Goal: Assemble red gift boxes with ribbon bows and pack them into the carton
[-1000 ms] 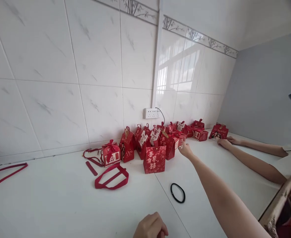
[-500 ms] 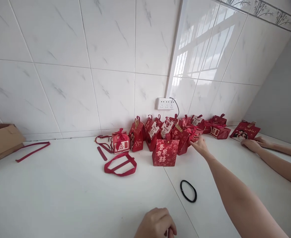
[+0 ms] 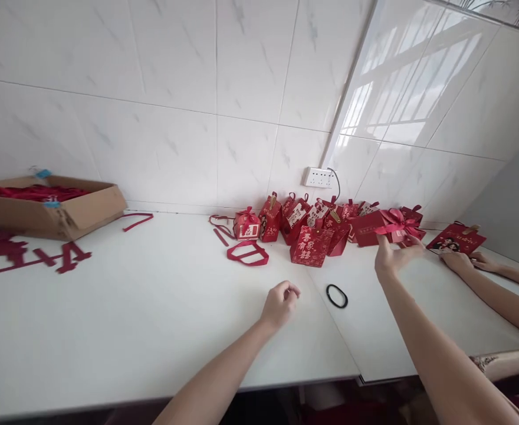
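Observation:
My right hand [image 3: 396, 257] is stretched out to the right and holds a red gift box [image 3: 369, 229] with a large red ribbon bow on top. The thumb shows at the left side, while the fingertips are partly hidden. My left hand [image 3: 281, 304] is curled in a loose fist just above the table, and nothing shows in it. Close by stands a red paper gift box [image 3: 311, 247] with gold lettering. A black hair tie [image 3: 337, 296] lies between my two hands. Behind them, several more red gift boxes [image 3: 297, 221] crowd along the wall.
A cardboard box [image 3: 94, 206] filled with red ribbons stands at the left, with loose ribbons [image 3: 67, 257] before it. Looped ribbon [image 3: 247, 252] lies mid-table. At the right, another person's hands [image 3: 456, 262] touch a red box [image 3: 456, 238]. A power socket [image 3: 319, 177] is on the wall.
The view has swung left and down. My right hand has drawn the bowed gift box out from the group towards the right. My left hand has moved further in over the table, still curled.

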Demonstrator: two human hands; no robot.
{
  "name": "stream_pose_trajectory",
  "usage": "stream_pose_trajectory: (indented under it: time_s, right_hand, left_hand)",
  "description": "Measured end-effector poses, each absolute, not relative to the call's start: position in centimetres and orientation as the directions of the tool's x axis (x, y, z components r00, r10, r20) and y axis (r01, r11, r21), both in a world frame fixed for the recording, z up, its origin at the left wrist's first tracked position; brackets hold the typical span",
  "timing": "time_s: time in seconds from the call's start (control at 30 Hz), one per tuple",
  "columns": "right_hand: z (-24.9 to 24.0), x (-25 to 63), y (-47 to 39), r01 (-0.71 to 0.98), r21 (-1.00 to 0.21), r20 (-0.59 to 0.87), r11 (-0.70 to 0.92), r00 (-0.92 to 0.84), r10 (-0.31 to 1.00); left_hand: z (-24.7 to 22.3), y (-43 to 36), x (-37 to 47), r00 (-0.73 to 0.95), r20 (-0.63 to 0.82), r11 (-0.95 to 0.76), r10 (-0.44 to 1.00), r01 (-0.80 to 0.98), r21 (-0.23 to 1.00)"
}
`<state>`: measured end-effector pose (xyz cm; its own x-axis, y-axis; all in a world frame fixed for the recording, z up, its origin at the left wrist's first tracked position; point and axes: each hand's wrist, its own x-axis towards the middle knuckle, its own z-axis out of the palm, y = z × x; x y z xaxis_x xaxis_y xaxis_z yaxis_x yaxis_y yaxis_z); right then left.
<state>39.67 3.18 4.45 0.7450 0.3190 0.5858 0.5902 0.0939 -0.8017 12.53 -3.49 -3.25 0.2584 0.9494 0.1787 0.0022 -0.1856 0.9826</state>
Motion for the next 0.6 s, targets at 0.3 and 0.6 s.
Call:
stream_pose_trajectory:
  time_s: [0.3,0.6]
  right_hand:
    - [0.7,21.9,-4.3,0.697,-0.438,0.805,0.567,0.023,0.593]
    - [0.2,15.2,-0.9,0.519,-0.372,0.828,0.77,-0.189,0.527]
  left_hand:
    - [-2.9,-3.3,4.7,-0.141,0.187,-0.217,0.972,-0.241,0.946]
    - [1.0,-0.8,-1.1,-0.058,0.417,-0.417,0.907,-0.255,0.872]
